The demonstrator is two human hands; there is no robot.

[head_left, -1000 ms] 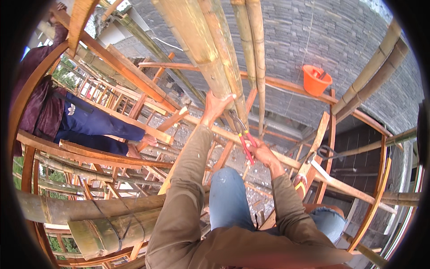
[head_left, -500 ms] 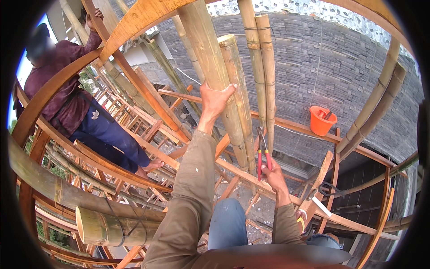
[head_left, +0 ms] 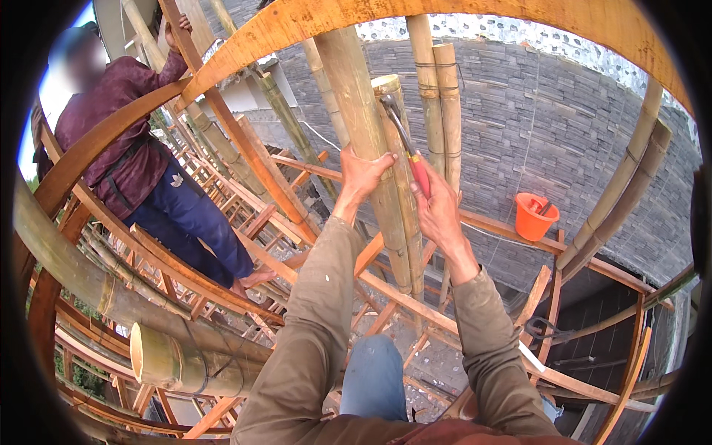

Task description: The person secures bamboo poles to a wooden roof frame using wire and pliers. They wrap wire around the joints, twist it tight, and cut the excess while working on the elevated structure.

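Observation:
My left hand (head_left: pixel 361 176) grips a thick upright bamboo pole (head_left: pixel 354 96) in the middle of a bamboo and timber scaffold. Beside it stands a shorter cut bamboo pole (head_left: pixel 397 185). My right hand (head_left: pixel 437 210) holds a pair of red-handled pliers (head_left: pixel 406 144), whose metal jaws reach up to the top end of the shorter pole. Both forearms in olive sleeves rise from the lower edge. My knee in blue jeans (head_left: pixel 374 374) shows below.
Another person (head_left: pixel 141 174) in a maroon shirt and dark trousers stands on the frame at the left, one hand high on a beam. An orange bucket (head_left: pixel 532 216) sits on a rail at the right. A curved wooden beam (head_left: pixel 415 18) arches overhead. Grey stone wall (head_left: pixel 549 126) behind.
My right hand has lifted the pliers from low beside the poles up to the top of the shorter pole. My left hand has kept its grip on the thick pole. My view has tilted upward.

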